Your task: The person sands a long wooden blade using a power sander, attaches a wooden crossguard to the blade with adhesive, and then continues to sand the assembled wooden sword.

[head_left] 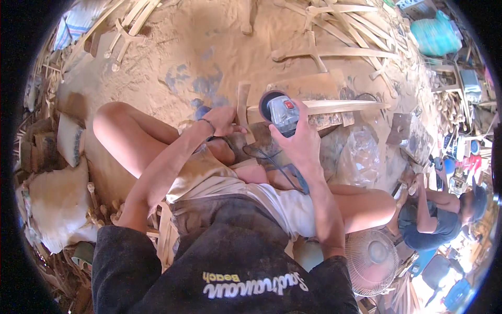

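A pale wooden sword [345, 107] lies across in front of my folded legs, its blade to the right and its crossguard [243, 104] to the left. My left hand [225, 123] is closed round the handle end, just left of the crossguard; the fingers partly hide the grip. Next to that hand shows a small blue rounded thing [203, 111]. My right hand [297, 127] grips a grey handheld power sander [283, 111] with a red switch and a round dark disc. The sander sits over the blade near the crossguard; whether it touches the wood I cannot tell.
Several wooden swords [345, 52] are heaped at the far right, and others [125, 39] at the far left. Sawdust covers the ground [151, 68]. A clear plastic bag [361, 157] lies right of my arm. Nearby stand a fan [374, 254] and a seated co-worker [431, 220].
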The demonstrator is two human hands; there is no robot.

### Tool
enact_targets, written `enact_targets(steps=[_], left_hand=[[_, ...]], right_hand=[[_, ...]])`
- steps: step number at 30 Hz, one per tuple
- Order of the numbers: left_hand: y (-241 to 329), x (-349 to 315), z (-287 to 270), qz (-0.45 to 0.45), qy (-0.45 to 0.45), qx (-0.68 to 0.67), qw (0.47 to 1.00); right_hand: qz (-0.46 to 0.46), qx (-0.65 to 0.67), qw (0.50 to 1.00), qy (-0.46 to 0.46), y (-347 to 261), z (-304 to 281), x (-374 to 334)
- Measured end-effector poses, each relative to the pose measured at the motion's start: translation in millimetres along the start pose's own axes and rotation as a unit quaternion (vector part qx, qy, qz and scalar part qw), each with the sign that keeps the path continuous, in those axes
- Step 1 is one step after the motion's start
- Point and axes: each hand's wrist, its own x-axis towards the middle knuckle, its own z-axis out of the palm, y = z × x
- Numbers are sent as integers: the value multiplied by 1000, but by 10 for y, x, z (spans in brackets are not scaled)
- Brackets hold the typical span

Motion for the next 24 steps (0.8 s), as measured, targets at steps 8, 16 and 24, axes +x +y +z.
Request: enact_targets(steps=[8,16,24], left_hand=[[-247,98,135,30,-4,-95,995],[-21,-45,-31,-5,7,-14,1000],[146,-302,-22,15,101,69,992]], right_hand=[[-6,3,1000,3,36,102,20],[29,50,997,55,188,36,-26],[45,139,966,214,668,-272,-27]])
